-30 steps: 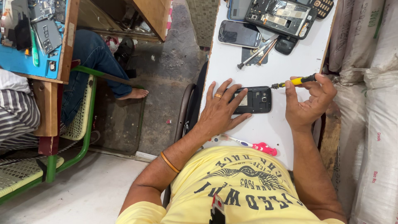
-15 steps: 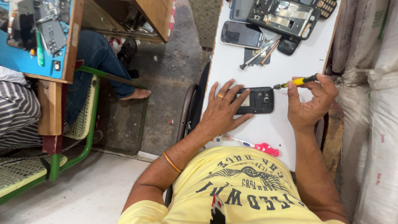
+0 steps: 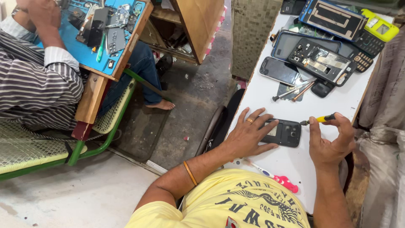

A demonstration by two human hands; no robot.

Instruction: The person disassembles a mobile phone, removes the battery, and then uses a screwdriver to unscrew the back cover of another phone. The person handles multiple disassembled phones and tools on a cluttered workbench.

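Meanwhile left hand [image 3: 247, 135], fingers spread, pins the black phone [image 3: 286, 132] mid-table; right hand [image 3: 331, 141] fingers pinch a yellow screwdriver [image 3: 318, 120] near the table's edge.

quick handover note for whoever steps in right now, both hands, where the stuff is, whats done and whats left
Left hand: flat on the black phone, pinning it to the white table.
Right hand: pinches a yellow-handled screwdriver, tip at the phone's top right corner.
Nearby: pink tool by the table's near edge, two loose screwdrivers and a heap of opened phones at the far end.
Done: phone lies back up; whether any screw is out cannot be told.
Left: likely the screw at that corner, then any others.
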